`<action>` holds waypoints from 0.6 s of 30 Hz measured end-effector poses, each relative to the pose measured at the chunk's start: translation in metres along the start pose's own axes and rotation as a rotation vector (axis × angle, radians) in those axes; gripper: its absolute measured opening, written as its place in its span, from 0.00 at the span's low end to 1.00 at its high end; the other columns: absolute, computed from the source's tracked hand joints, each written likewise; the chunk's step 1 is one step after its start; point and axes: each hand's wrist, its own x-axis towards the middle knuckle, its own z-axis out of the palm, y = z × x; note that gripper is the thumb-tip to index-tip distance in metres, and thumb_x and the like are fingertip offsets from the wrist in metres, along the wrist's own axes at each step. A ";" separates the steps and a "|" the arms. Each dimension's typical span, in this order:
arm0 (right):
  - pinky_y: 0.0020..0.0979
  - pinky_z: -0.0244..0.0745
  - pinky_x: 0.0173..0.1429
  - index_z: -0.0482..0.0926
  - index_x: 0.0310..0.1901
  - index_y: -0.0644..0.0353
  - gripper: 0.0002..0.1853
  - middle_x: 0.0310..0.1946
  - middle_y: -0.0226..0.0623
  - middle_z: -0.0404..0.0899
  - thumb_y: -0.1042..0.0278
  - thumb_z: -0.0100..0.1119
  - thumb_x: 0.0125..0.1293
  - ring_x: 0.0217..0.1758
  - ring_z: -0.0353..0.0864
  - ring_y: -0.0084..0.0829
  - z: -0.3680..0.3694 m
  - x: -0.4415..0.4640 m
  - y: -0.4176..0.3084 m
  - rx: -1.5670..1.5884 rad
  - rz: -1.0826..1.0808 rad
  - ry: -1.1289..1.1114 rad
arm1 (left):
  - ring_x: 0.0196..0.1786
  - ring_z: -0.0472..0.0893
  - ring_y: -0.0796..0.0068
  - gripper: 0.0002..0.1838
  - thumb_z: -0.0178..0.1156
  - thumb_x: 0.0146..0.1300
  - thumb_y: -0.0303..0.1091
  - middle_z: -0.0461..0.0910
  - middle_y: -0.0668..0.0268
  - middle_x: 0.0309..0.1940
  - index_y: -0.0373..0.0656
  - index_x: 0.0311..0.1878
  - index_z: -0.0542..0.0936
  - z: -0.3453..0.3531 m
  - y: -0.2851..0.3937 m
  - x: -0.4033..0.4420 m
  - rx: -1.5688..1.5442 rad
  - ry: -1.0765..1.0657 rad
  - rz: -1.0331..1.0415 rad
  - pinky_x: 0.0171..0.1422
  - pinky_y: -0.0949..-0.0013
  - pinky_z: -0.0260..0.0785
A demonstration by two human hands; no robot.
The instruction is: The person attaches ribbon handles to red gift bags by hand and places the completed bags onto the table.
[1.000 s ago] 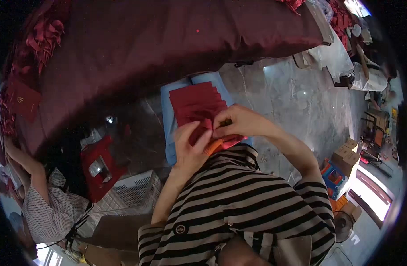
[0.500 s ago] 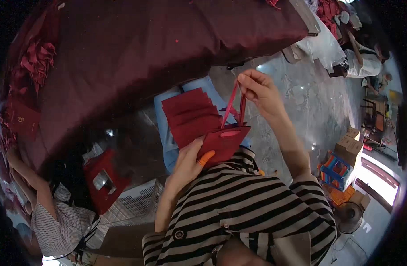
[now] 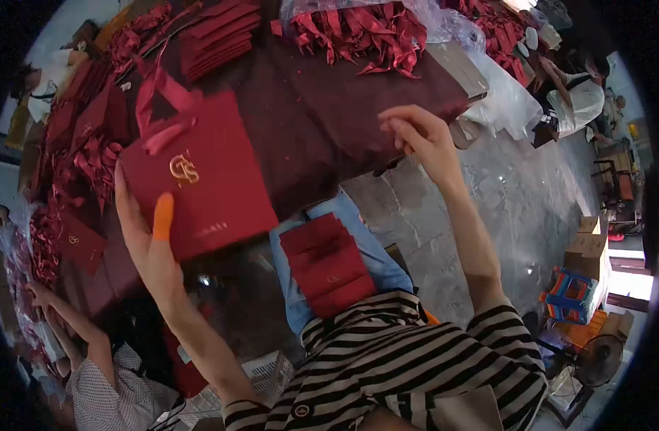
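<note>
A dark red paper gift bag (image 3: 221, 172) with a gold monogram is raised over the table's near edge at the left. My left hand (image 3: 150, 248) grips its lower left side, an orange finger cover on the thumb lying across the front. The bag's ribbon handle (image 3: 168, 108) loops loosely above its top. My right hand (image 3: 428, 144) is in the air by the table's right corner, loosely curled with fingers apart, holding nothing visible. On my lap lies an overlapping stack of flat red bags (image 3: 329, 266).
The cloth-covered table (image 3: 300, 144) bears a stack of red bags (image 3: 218, 39) and heaped red ribbons (image 3: 358, 36). Co-workers sit at left and far right, one in a dotted garment (image 3: 110, 384). A fan (image 3: 601, 359) and cardboard boxes (image 3: 586, 248) stand at right.
The bag has moved from my lap up and left over the table in my left hand. My right hand has let go of the ribbon handle. My view has tilted up.
</note>
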 end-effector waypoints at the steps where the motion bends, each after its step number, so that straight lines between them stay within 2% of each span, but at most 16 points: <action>1: 0.20 0.66 0.32 0.82 0.49 0.57 0.10 0.35 0.31 0.82 0.70 0.54 0.70 0.29 0.73 0.18 -0.004 0.015 0.005 0.007 -0.013 0.006 | 0.70 0.64 0.61 0.38 0.60 0.63 0.22 0.63 0.55 0.69 0.41 0.75 0.55 -0.004 -0.009 0.014 0.003 -0.001 0.016 0.73 0.61 0.56; 3: 0.25 0.72 0.36 0.83 0.46 0.53 0.09 0.35 0.32 0.81 0.71 0.58 0.66 0.29 0.76 0.26 -0.010 0.054 0.024 -0.457 -0.476 0.183 | 0.70 0.63 0.55 0.37 0.62 0.63 0.28 0.64 0.51 0.67 0.46 0.74 0.59 -0.013 -0.044 0.032 0.839 0.115 0.236 0.73 0.58 0.55; 4: 0.25 0.72 0.36 0.83 0.46 0.53 0.09 0.35 0.32 0.81 0.71 0.58 0.66 0.29 0.76 0.26 -0.012 0.072 0.033 -0.449 -0.491 0.193 | 0.70 0.63 0.51 0.34 0.64 0.63 0.33 0.65 0.50 0.65 0.49 0.72 0.63 -0.023 -0.060 0.035 0.956 0.011 0.339 0.74 0.56 0.55; 6: 0.32 0.77 0.42 0.84 0.43 0.50 0.10 0.38 0.31 0.80 0.71 0.62 0.60 0.37 0.78 0.34 -0.014 0.098 0.044 -0.812 -0.728 0.330 | 0.74 0.57 0.52 0.26 0.56 0.70 0.46 0.61 0.54 0.70 0.52 0.69 0.68 -0.026 -0.088 0.025 0.949 -0.253 0.226 0.74 0.47 0.53; 7: 0.32 0.77 0.42 0.84 0.43 0.50 0.10 0.38 0.31 0.80 0.71 0.62 0.60 0.37 0.78 0.34 -0.014 0.101 0.042 -0.805 -0.738 0.336 | 0.75 0.57 0.52 0.26 0.53 0.71 0.48 0.61 0.56 0.71 0.53 0.69 0.69 -0.019 -0.091 0.021 0.958 -0.335 0.133 0.75 0.48 0.51; 9: 0.36 0.79 0.46 0.84 0.40 0.51 0.08 0.43 0.28 0.79 0.70 0.64 0.58 0.47 0.77 0.35 -0.005 0.109 0.040 -1.069 -0.735 0.266 | 0.72 0.62 0.51 0.25 0.56 0.69 0.40 0.65 0.54 0.68 0.52 0.69 0.68 -0.004 -0.100 0.014 1.176 -0.246 0.283 0.75 0.51 0.52; 10: 0.36 0.79 0.46 0.84 0.40 0.51 0.08 0.43 0.28 0.79 0.70 0.64 0.58 0.47 0.77 0.35 -0.001 0.113 0.041 -1.051 -0.748 0.262 | 0.73 0.61 0.51 0.25 0.50 0.72 0.44 0.64 0.53 0.69 0.52 0.69 0.67 -0.003 -0.106 0.020 1.208 -0.228 0.251 0.75 0.48 0.50; 12: 0.36 0.79 0.47 0.83 0.39 0.51 0.08 0.43 0.28 0.78 0.70 0.64 0.56 0.51 0.75 0.33 0.004 0.118 0.043 -1.036 -0.663 0.186 | 0.73 0.60 0.50 0.25 0.49 0.72 0.45 0.63 0.53 0.70 0.52 0.70 0.67 -0.004 -0.117 0.038 1.247 -0.193 0.246 0.76 0.48 0.50; 14: 0.36 0.78 0.46 0.83 0.38 0.54 0.07 0.42 0.30 0.80 0.70 0.64 0.57 0.50 0.76 0.35 0.013 0.116 0.036 -0.941 -0.710 0.140 | 0.74 0.58 0.50 0.26 0.50 0.72 0.44 0.61 0.52 0.70 0.50 0.71 0.65 -0.001 -0.128 0.052 1.283 -0.183 0.246 0.76 0.48 0.48; 15: 0.36 0.78 0.46 0.82 0.38 0.55 0.07 0.42 0.31 0.80 0.71 0.63 0.58 0.50 0.77 0.36 0.017 0.114 0.034 -0.836 -0.647 0.100 | 0.74 0.58 0.50 0.26 0.50 0.72 0.44 0.61 0.52 0.70 0.50 0.71 0.65 -0.001 -0.127 0.046 1.290 -0.187 0.231 0.76 0.48 0.48; 17: 0.36 0.78 0.46 0.82 0.38 0.57 0.06 0.42 0.33 0.81 0.72 0.63 0.58 0.50 0.78 0.37 0.023 0.116 0.029 -0.723 -0.574 0.060 | 0.74 0.58 0.50 0.25 0.53 0.71 0.40 0.64 0.52 0.68 0.46 0.69 0.66 0.012 -0.115 0.037 1.214 -0.021 0.420 0.76 0.47 0.48; 18: 0.36 0.77 0.47 0.81 0.40 0.57 0.07 0.41 0.34 0.81 0.72 0.62 0.59 0.50 0.78 0.38 0.024 0.114 0.027 -0.588 -0.480 0.046 | 0.70 0.64 0.51 0.23 0.58 0.67 0.31 0.68 0.53 0.64 0.42 0.65 0.71 0.019 -0.094 0.023 1.048 -0.010 0.517 0.73 0.50 0.55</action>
